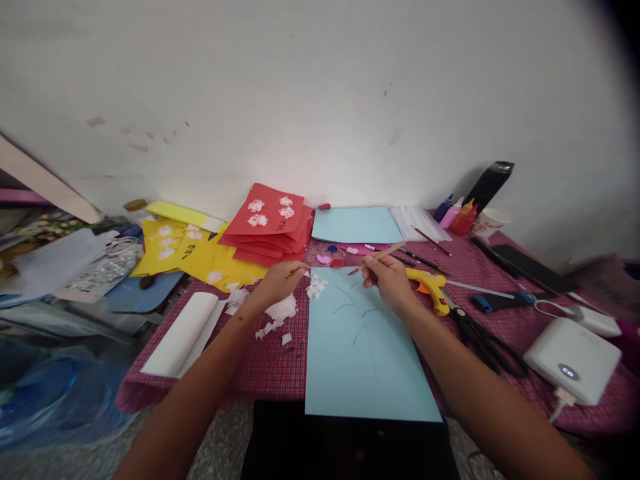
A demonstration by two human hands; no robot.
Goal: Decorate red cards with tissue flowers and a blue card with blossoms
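A light blue sheet of paper (360, 390) lies before me, with thin dark branch lines drawn on it and a cluster of crumpled white paper bits (317, 287) near its upper left corner. My right hand (391, 280) is closed around a paintbrush (393, 249), its tip pointing left just over the sheet's upper part. My left hand (281, 281) is pinched at the sheet's upper left edge; what its fingertips hold, if anything, is too small to make out. Below that hand, torn white tissue (283, 309) is scattered on the checked cloth (270, 373).
Red sheets (270, 207) with paper blossoms, yellow sheets (165, 247) and a white paper roll (183, 333) are on the left. A yellow glue gun (434, 287), black scissors (487, 340) and white power bank (573, 360) lie right. Paint bottles (464, 217) stand by the wall.
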